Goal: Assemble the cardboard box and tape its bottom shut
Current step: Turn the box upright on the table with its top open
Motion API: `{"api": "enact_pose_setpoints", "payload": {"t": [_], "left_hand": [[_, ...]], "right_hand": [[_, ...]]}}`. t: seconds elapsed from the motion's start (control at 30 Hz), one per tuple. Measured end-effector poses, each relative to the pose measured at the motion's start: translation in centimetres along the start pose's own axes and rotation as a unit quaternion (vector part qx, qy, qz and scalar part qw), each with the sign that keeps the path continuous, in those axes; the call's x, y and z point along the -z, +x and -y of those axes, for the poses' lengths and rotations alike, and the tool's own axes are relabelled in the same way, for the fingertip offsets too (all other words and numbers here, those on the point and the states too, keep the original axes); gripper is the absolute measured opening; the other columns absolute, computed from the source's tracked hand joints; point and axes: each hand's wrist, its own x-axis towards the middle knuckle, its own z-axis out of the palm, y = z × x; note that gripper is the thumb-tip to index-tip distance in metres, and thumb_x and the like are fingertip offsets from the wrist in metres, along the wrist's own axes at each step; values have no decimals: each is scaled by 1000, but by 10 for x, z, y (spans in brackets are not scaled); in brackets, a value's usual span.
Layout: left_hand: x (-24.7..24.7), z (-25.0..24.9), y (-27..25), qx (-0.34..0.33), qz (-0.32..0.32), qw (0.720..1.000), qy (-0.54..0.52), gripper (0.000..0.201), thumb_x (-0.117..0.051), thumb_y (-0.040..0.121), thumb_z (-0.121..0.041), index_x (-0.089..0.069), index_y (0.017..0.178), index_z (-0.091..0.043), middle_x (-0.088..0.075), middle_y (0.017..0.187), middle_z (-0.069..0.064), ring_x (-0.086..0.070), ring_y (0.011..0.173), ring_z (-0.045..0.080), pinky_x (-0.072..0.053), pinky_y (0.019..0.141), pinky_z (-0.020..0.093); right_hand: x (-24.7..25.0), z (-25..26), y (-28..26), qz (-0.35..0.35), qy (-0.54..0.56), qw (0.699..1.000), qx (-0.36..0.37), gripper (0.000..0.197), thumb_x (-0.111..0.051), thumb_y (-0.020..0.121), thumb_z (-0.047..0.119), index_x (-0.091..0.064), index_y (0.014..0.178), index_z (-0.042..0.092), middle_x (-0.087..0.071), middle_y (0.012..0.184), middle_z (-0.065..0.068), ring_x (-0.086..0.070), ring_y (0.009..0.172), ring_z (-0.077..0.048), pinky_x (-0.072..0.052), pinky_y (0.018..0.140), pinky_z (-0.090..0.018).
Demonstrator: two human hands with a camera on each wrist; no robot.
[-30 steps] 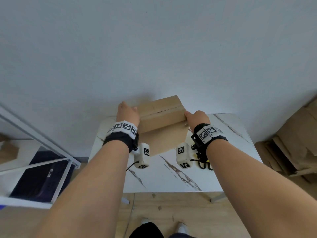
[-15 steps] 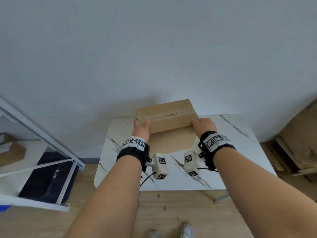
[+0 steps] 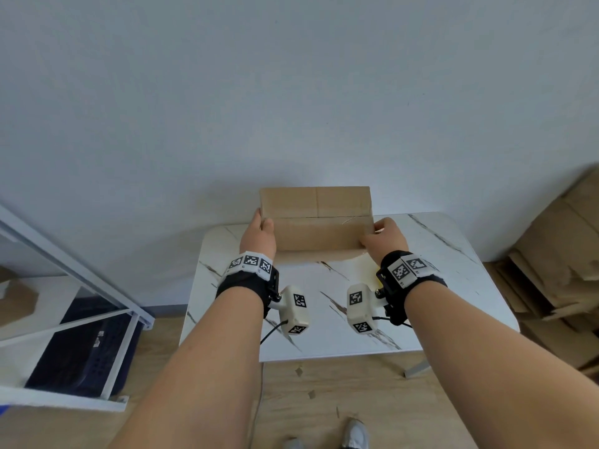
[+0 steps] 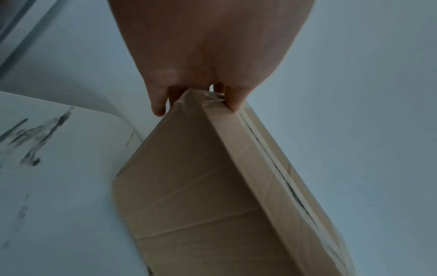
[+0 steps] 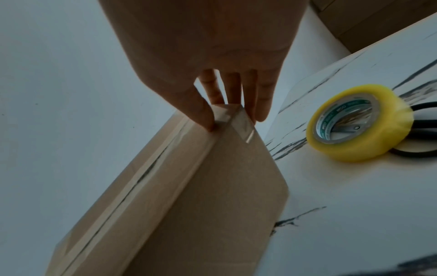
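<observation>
The brown cardboard box (image 3: 316,222) stands at the far edge of the white marble table (image 3: 453,286), its taped bottom seam facing up. Clear tape (image 5: 238,121) runs along the seam and over the box's ends. My left hand (image 3: 261,234) grips the box's left end, thumb on top and fingers down the side; in the left wrist view the box (image 4: 212,186) shows crumpled tape at that corner. My right hand (image 3: 381,238) grips the right end, thumb pressing the tape. A yellow tape roll (image 5: 357,123) lies on the table to the right of the box.
Black scissor handles (image 5: 421,130) lie under the tape roll. Flattened cardboard (image 3: 557,260) is stacked on the floor at the right. A white metal rack (image 3: 81,303) stands left of the table. The wall rises directly behind the box. My shoes (image 3: 355,432) show below.
The box has turned from skewed to square with the table edge and moved right. My left hand has slid from the box's top corner to its left end; the right hand stays on the right end.
</observation>
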Motion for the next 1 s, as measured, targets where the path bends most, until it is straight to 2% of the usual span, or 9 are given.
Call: {"api": "enact_pose_setpoints", "payload": {"t": [0.07,0.17,0.23,0.47,0.53,0.6,0.8,0.9,1.0], "left_hand": [[5,10,3,2,-7,999,34,41,-42,97,-23,-53,136,-21,-60,129,9,-55,117,29,-43,97,30],[12,28,1,47,-12,999,24,24,-57,83,-14,-75,98,-19,-68,80,6,-59,73,25,-43,60,22],[11,41,2,63,6,997,34,24,-58,75,-4,-76,85,-18,-66,69,6,-55,65,24,-39,54,21],[2,71,16,114,48,973,193,31,-43,93,0,-66,114,0,-65,119,18,-61,110,34,-48,87,33],[2,70,18,124,38,968,215,35,-36,95,1,-61,119,3,-60,126,19,-56,117,34,-45,92,36],[2,68,20,133,25,967,218,36,-31,99,-2,-56,124,6,-56,130,22,-53,121,35,-41,97,37],[-12,75,28,119,71,973,183,32,-41,96,-15,-58,119,-2,-59,126,17,-56,100,31,-44,86,33],[-10,77,28,110,81,976,168,18,-44,85,-6,-62,91,-7,-64,98,14,-54,80,28,-41,69,29],[-3,77,31,104,77,980,148,23,-48,76,-3,-66,89,-8,-66,92,11,-59,80,30,-43,67,28]], "right_hand": [[-4,-2,0,4,-17,1000,7,24,-58,82,9,-46,102,16,-60,94,-6,-56,81,-25,-41,63,-30],[-10,-9,-2,22,-45,999,0,26,-55,84,5,-47,107,13,-58,98,-9,-54,84,-26,-42,69,-32],[-17,-17,-6,36,-65,997,-17,31,-50,85,4,-49,115,10,-58,102,-12,-52,86,-27,-42,71,-33],[-32,-39,-2,122,-135,983,-37,37,-41,92,3,-59,124,1,-62,120,-20,-58,100,-33,-47,85,-37],[-30,-40,3,107,-136,984,-38,39,-40,97,5,-55,132,2,-55,134,-20,-53,120,-33,-42,98,-35],[-27,-40,9,64,-105,992,-37,39,-40,98,7,-52,135,4,-53,136,-19,-54,112,-27,-41,96,-35],[-41,-28,20,102,-99,988,-56,23,-46,93,20,-61,94,3,-61,91,-16,-57,80,-29,-48,73,-36],[-52,-28,19,139,-115,982,-57,16,-54,87,17,-58,95,4,-65,98,-16,-65,92,-34,-56,85,-44],[-55,-28,18,126,-115,985,-41,29,-56,83,13,-55,111,6,-64,109,-15,-63,97,-32,-55,86,-43]]}}
